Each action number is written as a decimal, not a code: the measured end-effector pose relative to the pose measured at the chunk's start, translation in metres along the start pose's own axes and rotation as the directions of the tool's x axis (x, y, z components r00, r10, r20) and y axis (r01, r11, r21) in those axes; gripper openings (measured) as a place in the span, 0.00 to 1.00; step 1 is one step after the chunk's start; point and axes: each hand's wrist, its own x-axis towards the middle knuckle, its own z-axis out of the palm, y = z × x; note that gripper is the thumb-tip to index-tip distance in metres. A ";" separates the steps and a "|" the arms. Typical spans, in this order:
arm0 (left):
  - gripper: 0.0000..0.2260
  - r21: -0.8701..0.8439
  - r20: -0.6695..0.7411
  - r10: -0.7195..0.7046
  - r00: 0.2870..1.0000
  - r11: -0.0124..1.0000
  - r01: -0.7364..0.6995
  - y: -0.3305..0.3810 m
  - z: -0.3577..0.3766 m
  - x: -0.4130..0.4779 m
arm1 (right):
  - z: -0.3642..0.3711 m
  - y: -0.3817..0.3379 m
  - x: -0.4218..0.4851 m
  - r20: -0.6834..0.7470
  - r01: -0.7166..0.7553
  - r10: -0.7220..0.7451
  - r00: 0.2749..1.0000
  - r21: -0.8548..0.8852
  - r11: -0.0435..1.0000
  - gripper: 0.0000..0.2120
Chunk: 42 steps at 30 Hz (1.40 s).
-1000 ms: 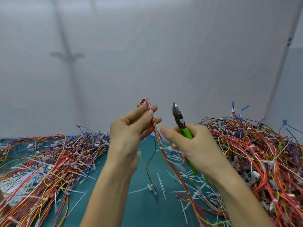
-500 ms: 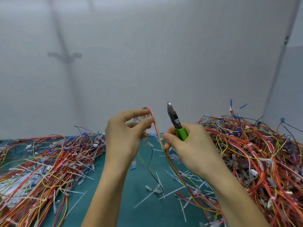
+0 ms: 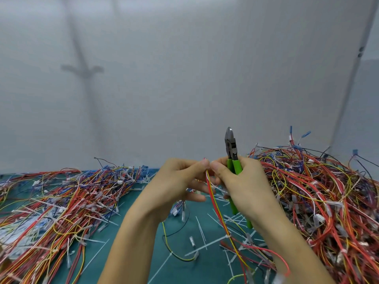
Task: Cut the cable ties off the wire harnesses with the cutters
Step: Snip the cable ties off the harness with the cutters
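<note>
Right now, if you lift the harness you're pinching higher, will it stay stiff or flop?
Probably floppy: the wire harness hangs limp below the left hand, trailing onto the table. Likely light, since fingertips alone hold it. Its tail may snag the cut ties below.

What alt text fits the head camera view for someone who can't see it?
Over a teal mat, the left hand pinches a thin red-and-yellow wire harness, the right hand holds green-handled steel cutters pointing up. Tangled multicoloured wire piles flank them; cut white cable ties litter the mat.
</note>
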 end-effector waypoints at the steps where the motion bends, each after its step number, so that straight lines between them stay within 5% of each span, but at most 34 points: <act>1: 0.12 -0.040 0.009 -0.003 1.000 0.999 0.003 0.000 -0.001 0.000 | 0.000 0.000 0.000 -0.002 0.001 -0.001 1.000 -0.002 1.000 0.11; 9: 0.08 -0.212 -0.190 0.080 0.979 0.970 -0.120 -0.001 -0.007 0.003 | -0.004 0.004 0.002 0.046 0.036 -0.033 0.998 -0.062 0.997 0.17; 13: 0.08 -0.212 -0.275 0.119 0.954 0.960 -0.181 0.000 -0.007 0.003 | -0.003 0.003 -0.001 0.181 0.058 -0.005 0.983 -0.290 0.955 0.30; 23: 0.09 -0.088 -0.266 0.209 0.941 0.967 -0.239 0.000 -0.005 0.001 | 0.001 0.002 -0.007 0.183 0.100 -0.023 0.983 -0.422 0.901 0.43; 42: 0.09 0.079 -0.234 0.309 0.922 0.951 -0.299 0.001 -0.003 0.002 | -0.002 -0.005 -0.009 0.159 0.157 -0.094 0.983 -0.456 0.876 0.45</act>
